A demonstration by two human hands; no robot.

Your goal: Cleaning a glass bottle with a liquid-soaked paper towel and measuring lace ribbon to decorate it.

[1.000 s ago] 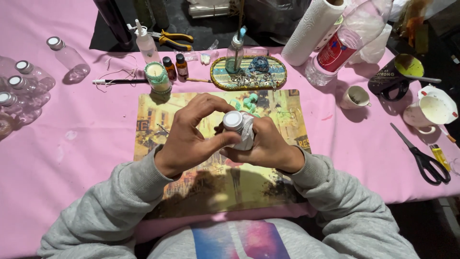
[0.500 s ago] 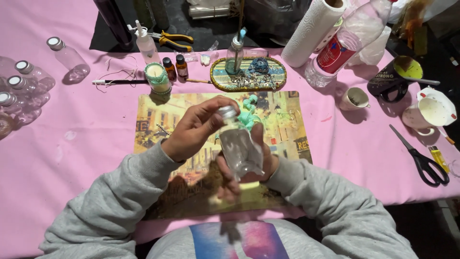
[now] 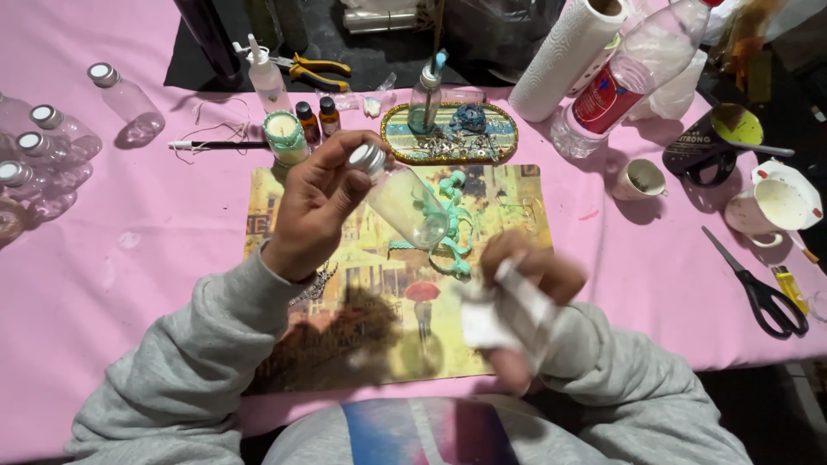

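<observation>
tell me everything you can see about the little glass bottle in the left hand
The small clear glass bottle looks empty and has a silver screw cap. The left hand holds it by the cap end, raised above the picture placemat and tilted, base pointing down to the right. The right hand, holding a white wipe, is apart from it.

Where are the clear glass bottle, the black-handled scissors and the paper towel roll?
clear glass bottle (image 3: 412, 209), head view, on its glass body.
black-handled scissors (image 3: 769, 303), head view, on a handle.
paper towel roll (image 3: 567, 56), head view, on its side.
</observation>
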